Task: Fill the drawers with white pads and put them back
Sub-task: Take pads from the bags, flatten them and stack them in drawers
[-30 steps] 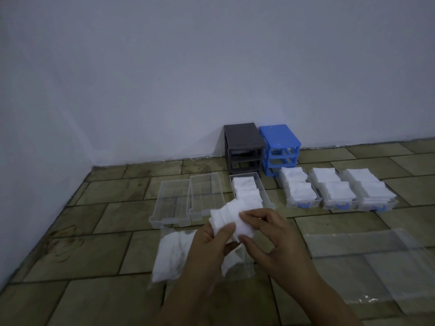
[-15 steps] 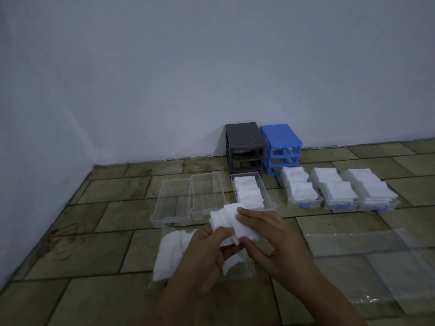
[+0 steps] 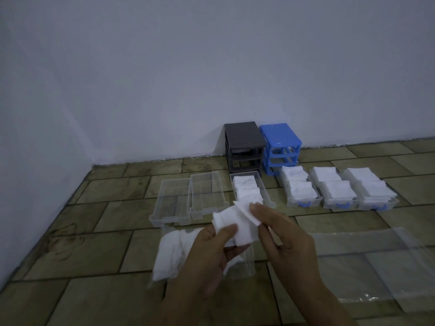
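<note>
both hands [image 3: 244, 241] w/ pad stack [image 3: 237, 223]

Both forearms run off the bottom edge. The left hand [image 3: 209, 250] hides part of the bag of pads [image 3: 171, 252]. The clear plastic sheet [image 3: 386, 262] is cut off at right.

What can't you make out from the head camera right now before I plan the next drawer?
- Head view: how many white pads the left hand and right hand hold; fingers cover the stack.
- Head view: what remains in the clear plastic bag of pads; the left hand covers part of it.
- Head view: the near end of the clear half-filled drawer; the held pads hide it.
- Head view: the dark grey cabinet's slots; too dim.
</note>
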